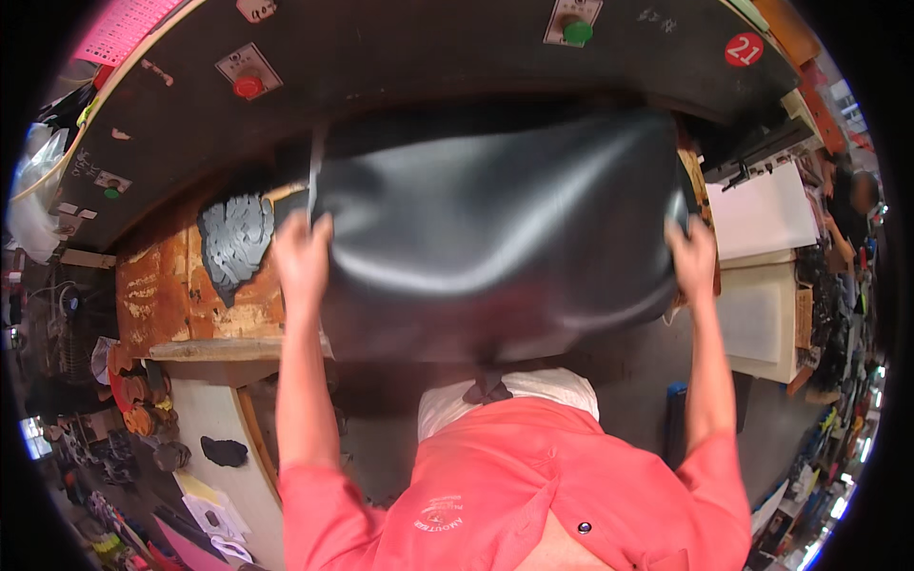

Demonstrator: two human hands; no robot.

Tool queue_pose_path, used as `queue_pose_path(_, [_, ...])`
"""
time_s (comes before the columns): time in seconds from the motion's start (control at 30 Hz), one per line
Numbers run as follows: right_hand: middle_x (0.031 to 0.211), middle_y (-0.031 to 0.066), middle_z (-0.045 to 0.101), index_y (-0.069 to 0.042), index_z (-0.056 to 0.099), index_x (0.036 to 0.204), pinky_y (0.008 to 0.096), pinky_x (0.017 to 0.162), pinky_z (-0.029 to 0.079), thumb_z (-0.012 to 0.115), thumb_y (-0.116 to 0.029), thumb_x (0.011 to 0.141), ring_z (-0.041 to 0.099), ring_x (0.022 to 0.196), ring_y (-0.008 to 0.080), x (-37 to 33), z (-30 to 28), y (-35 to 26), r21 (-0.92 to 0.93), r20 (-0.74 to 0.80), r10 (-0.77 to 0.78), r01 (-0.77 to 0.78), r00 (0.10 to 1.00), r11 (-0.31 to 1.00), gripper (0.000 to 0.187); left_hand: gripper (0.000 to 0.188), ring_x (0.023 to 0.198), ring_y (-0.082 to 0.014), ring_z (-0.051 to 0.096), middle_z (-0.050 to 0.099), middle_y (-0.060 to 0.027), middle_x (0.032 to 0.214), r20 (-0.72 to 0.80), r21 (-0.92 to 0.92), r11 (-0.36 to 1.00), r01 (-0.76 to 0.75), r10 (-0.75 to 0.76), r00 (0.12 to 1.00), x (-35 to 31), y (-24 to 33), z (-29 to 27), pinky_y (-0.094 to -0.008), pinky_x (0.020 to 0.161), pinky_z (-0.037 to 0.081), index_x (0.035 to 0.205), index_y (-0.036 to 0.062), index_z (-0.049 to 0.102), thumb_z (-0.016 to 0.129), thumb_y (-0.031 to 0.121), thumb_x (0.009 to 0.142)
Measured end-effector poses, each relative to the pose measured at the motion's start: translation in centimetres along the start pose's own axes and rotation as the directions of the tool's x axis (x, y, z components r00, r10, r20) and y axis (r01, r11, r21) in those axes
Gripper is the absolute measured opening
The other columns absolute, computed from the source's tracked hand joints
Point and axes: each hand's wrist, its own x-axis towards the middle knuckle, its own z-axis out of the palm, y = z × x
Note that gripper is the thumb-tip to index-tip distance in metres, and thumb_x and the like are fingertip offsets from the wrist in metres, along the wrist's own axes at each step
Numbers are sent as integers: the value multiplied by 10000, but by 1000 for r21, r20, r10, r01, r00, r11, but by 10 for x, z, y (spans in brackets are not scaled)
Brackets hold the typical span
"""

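A large glossy black sheet [495,209], perhaps leather or rubber, stretches between my two hands above the bench. My left hand [303,252] grips its left edge, thumb and fingers closed on it. On the opposite edge my right hand [693,255] is closed in the same way, slightly blurred. The sheet sags in folds in the middle, and its near part hangs down in front of my waist. Its far edge lies in shadow under the dark machine body [409,57]. Left of my left hand rests a ragged grey piece with cut-out shapes [235,240].
Red [248,87] and green [577,30] push buttons sit on the machine front. A worn brown wooden board [162,295] spans the left. White sheets [762,209] lie on a stand at right. Lower left, a pale table [214,419] carries a small black scrap [225,451].
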Motion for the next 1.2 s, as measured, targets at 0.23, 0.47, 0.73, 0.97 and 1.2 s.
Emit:
queue_pose_path(0.23, [923,44,732,39,753,1083,322,756,533,695,-593,1002,650,837,104,84,26,9,84,302,185,-220,935,972,640,547,878,-124,639,738,-56,946,191,84,993,87,-102,976,64,-23,2,-324,823,509,1147,-60,764,640,466,1061])
queue_pose_path(0.47, [1041,57,768,47,747,1138,303,853,531,707,-299,1034,664,949,119,19,31,54,273,74,63,-81,995,959,363,273,838,-81,620,749,-22,937,143,-258,936,240,-209,967,0,-65,0,-279,778,501,1127,-49,749,776,172,970])
queue_pose_path(0.73, [961,123,774,39,750,1129,335,835,533,701,-451,1009,689,904,148,146,57,18,-55,12,80,-79,997,995,507,421,960,-153,701,794,-105,1071,106,1,995,104,-104,989,117,-8,38,-299,895,537,1262,-67,728,753,259,997])
queue_pose_path(0.97, [831,123,742,28,757,1021,363,779,526,731,-455,989,686,799,191,85,61,69,50,47,201,-204,978,978,484,396,925,-136,707,804,-101,1031,-88,-14,997,-74,73,993,74,-65,40,-301,895,545,1217,-55,761,757,275,998])
queue_pose_path(1.2, [927,226,762,10,761,1040,428,838,544,714,-477,961,734,896,373,155,62,26,-115,-74,-37,29,997,993,495,398,1026,-202,773,819,-147,1084,-81,-3,997,81,-81,993,111,-40,50,-346,953,561,1233,30,787,778,315,955])
